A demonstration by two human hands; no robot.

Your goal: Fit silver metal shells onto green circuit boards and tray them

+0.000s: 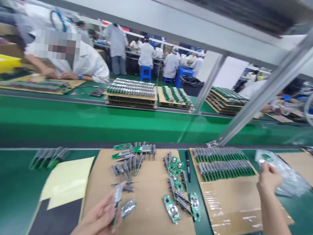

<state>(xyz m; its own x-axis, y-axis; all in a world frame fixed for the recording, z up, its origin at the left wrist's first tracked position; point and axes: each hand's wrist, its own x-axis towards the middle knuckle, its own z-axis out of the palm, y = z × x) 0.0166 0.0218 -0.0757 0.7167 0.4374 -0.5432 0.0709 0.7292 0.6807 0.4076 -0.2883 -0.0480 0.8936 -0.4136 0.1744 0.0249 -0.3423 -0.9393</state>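
Note:
My left hand (102, 219) is closed around a circuit board (117, 196) with a grey module on it, held up over a cardboard sheet (144, 221). Just beside it on the cardboard lies another board with a shiny display (128, 208). My right hand (270, 178) is at the far right, fingers pinched together over a clear plastic bag (293, 184). What those fingertips hold, if anything, is too blurred to make out. Green boards (172, 209) and grey-topped boards (128, 167) lie scattered on the cardboard.
Rows of boards (224, 165) stand on a second cardboard sheet, with a black pen (188, 166) beside it. Yellow paper (69, 179) lies at left near several boards (48, 157). Metal posts (276, 78) rise behind. Across the line, a co-worker (86, 60) leans over boards near stacked trays (132, 92).

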